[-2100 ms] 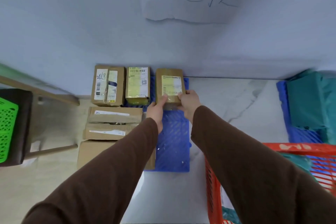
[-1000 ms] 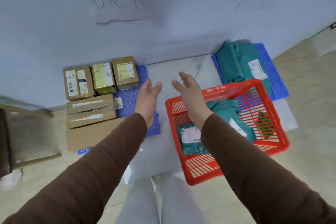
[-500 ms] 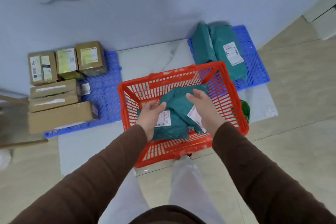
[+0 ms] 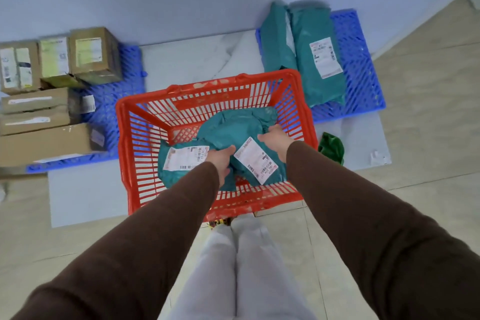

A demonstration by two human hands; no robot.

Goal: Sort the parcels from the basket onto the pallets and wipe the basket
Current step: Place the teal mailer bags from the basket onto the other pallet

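You're well into the sort — cardboard boxes (image 4: pixel 88 54) fill the left pallet (image 4: pixel 124 91) and two teal mailers (image 4: pixel 319 67) lie on the right pallet (image 4: pixel 363 60), yet the red basket (image 4: pixel 124 138) holds two more teal bags and hasn't been wiped. Your left hand (image 4: pixel 220 161) and right hand (image 4: pixel 276 138) have fingers curled into the upper bag (image 4: pixel 233 127), which overlaps the lower bag (image 4: pixel 179 163) — a green cloth (image 4: pixel 331 148) waits just beside the basket.
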